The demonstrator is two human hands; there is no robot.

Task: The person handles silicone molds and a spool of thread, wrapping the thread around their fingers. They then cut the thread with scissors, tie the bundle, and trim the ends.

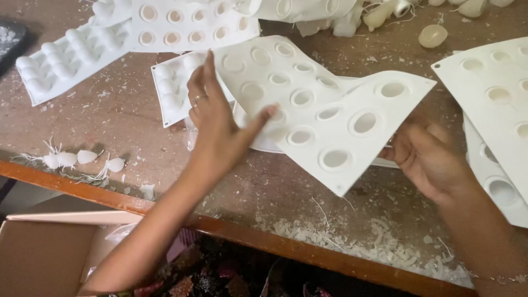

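Head view: above the scuffed wooden surface (126, 118), the left hand (217, 124) pinches a white silicone mould sheet (324, 110) between thumb and fingers; the right hand (426, 157) grips its underside, fingers curled beneath the sheet's right edge.

Both hands (220, 118) grip a white mould sheet (319, 104).

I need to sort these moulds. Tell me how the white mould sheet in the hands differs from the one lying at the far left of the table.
The held mould sheet is lifted and bent between the left hand and right hand; the far-left mould lies flat on the table, untouched. The held mould sheet shows round openings; the far-left mould shows domed bumps. Both are white, flexible-looking multi-cavity moulds.
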